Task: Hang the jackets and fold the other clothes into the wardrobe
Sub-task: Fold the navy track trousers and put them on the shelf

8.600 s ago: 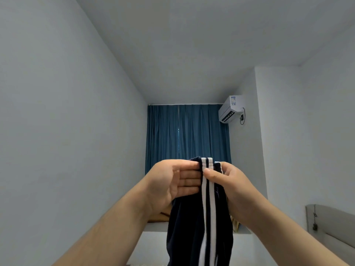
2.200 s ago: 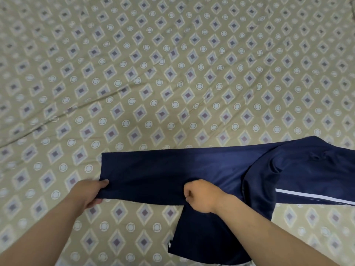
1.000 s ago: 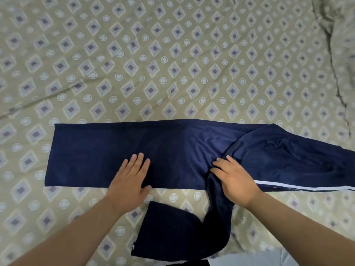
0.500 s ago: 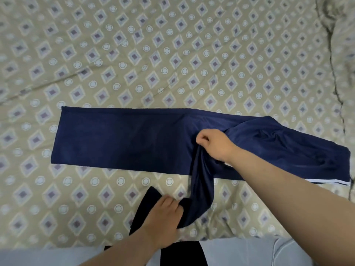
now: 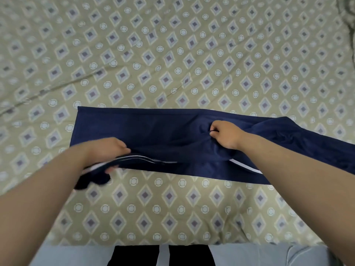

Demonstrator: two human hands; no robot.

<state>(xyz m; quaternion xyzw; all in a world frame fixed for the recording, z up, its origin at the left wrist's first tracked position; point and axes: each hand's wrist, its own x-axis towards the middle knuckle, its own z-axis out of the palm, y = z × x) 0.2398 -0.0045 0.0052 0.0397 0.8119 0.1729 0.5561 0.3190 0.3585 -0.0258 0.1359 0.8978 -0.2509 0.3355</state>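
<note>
A bed (image 5: 172,54) in an olive diamond-print sheet fills the head view. Navy trousers (image 5: 153,129) with white side stripes lie across its middle, one leg flat. The left hand (image 5: 107,150), blurred, grips the other leg, fingers clenched round it; the right hand (image 5: 225,135) pinches fabric mid-length. Bare sheet lies beyond and nearer, as far as the bed's near edge

Both forearms stretched forward, left hand (image 5: 107,150) blurred, gripping trousers (image 5: 153,129), right hand (image 5: 224,134) pinching them, fingers (image 5: 216,126) curled

Both forearms (image 5: 288,160) are bare along all their visible length, as are the left hand (image 5: 107,150) and right hand (image 5: 224,134); below show two black trouser legs (image 5: 134,256).
</note>
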